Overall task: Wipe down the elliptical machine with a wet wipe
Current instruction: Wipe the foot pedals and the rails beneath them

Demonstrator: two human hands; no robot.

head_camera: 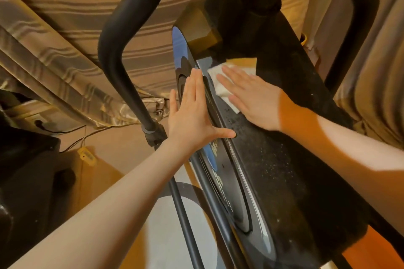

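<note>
The elliptical machine's black flywheel housing (279,170) runs from the upper middle down to the lower right, its top speckled with dust. A white wet wipe (216,82) lies flat on that top surface. My right hand (251,96) presses on the wipe with straight fingers, covering most of it. My left hand (192,111) rests flat against the housing's glossy left side, fingers straight and thumb spread onto the top edge.
A curved black handlebar arm (118,54) rises at the left and joins a thin rod (181,207) running down. Striped gold curtains (65,28) hang behind. A dark object (26,181) stands at the far left, with cables on the floor.
</note>
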